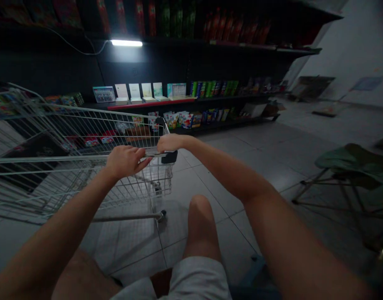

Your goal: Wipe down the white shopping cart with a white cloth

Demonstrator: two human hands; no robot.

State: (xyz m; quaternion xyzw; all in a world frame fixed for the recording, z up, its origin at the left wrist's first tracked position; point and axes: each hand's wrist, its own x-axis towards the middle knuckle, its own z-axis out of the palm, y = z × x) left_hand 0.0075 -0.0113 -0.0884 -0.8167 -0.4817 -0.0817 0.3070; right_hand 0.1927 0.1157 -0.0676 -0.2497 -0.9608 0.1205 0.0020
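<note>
A wire shopping cart (pixel 94 171) stands in front of me on the left, with its handlebar turned toward my hands. My left hand (pixel 125 160) is wrapped over the near part of that handlebar, thumb stretched along it. Further along the bar, by its black end cap (pixel 170 156), my right hand (pixel 170 143) closes over it with the wrist bent. Some of its fingers are hidden behind the hand. Inside the basket, a dark flat panel (pixel 35 154) shows through the wires on the left.
A dark store shelf (pixel 210 100) runs behind the cart, with books (pixel 135 92), green cans (pixel 215 88) and snack bags (pixel 187 120). A lit tube lamp (pixel 127 43) hangs above. On the right stands a green folding stool (pixel 354 162). A cart wheel (pixel 161 215) rests on the tiled floor (pixel 241 154).
</note>
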